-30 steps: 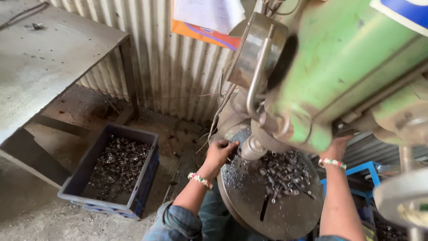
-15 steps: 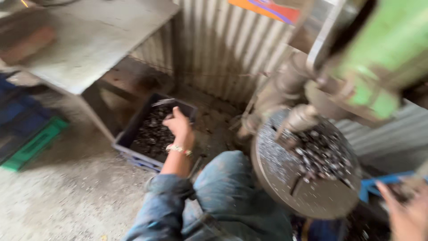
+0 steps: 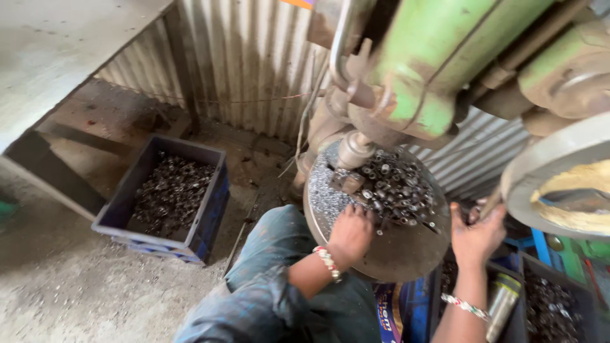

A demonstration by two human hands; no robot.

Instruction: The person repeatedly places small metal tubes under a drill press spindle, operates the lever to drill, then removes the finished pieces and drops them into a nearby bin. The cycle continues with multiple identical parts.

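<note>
Small metal parts [image 3: 394, 184] lay heaped on the round machine table [image 3: 406, 254], just ahead of left hand [image 3: 349, 234], fingers [image 3: 365, 215] curled among them; right hand [image 3: 476, 238] off the rim, grip unclear.

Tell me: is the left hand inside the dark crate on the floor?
No, the left hand rests on the round drill table, apart from the crate.

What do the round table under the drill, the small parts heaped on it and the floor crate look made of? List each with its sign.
Round table: bare metal, probably steel or cast iron; dull grey, with slots.
Small parts: metal, likely steel; dark with bright glints, the left hand resting beside them.
Crate: looks like moulded plastic; matt dark blue with thin straight walls.
</note>
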